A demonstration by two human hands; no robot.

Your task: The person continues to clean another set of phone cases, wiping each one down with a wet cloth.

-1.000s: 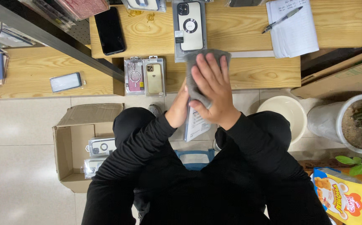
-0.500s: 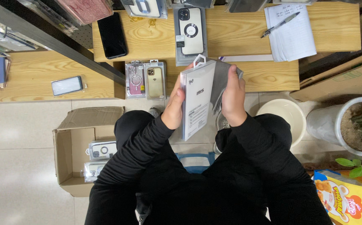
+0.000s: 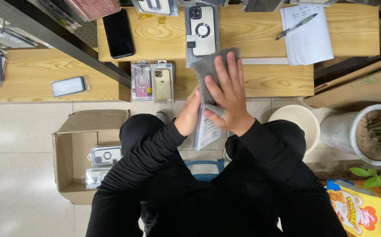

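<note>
My left hand (image 3: 188, 113) grips the left edge of a flat packaged phone case (image 3: 208, 131) held above my lap. My right hand (image 3: 228, 94) lies spread on top of it, pressing a grey cloth (image 3: 206, 70) against the package's upper face. Only the lower, printed part of the package shows below my hands. Both sleeves are black.
Wooden shelves (image 3: 265, 39) ahead carry a black phone (image 3: 118, 33), several packaged cases (image 3: 152, 81), a notepad with a pen (image 3: 307, 33). An open cardboard box (image 3: 74, 158) with cases stands on the floor at left. A white bucket (image 3: 296, 125) and plant pot (image 3: 361, 131) stand right.
The package was tilted up on edge half a second ago; now it lies flatter and my right hand with the cloth has moved back over its top face.
</note>
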